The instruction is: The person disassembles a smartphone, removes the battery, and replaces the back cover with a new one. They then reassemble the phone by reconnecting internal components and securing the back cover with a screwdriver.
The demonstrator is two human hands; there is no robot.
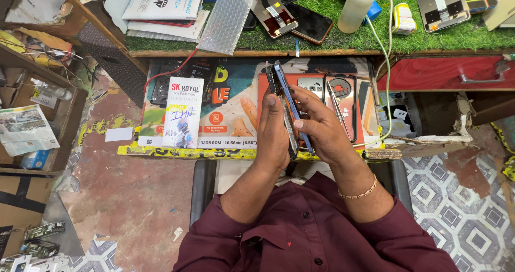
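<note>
I'm over a cluttered repair bench [161, 53] with a green turf mat [370, 36] up top and a poster-covered shelf [230, 116] below it. Both hands are clamped on one phone [287, 108], held on edge above that shelf: left hand [274, 130] wraps the screen side, right hand [322, 127] pinches the back, thumb on the edge. Phone looks slim with a blue frame, and the screen seems split from the body along the seam, gaping at the top. Risk as I judge it: prying too hard at the gap could crack the glass or tear a flex inside; a slip drops it onto the loose frame [343, 108] lying just beside. White box [182, 111] sits well apart on the left.
</note>
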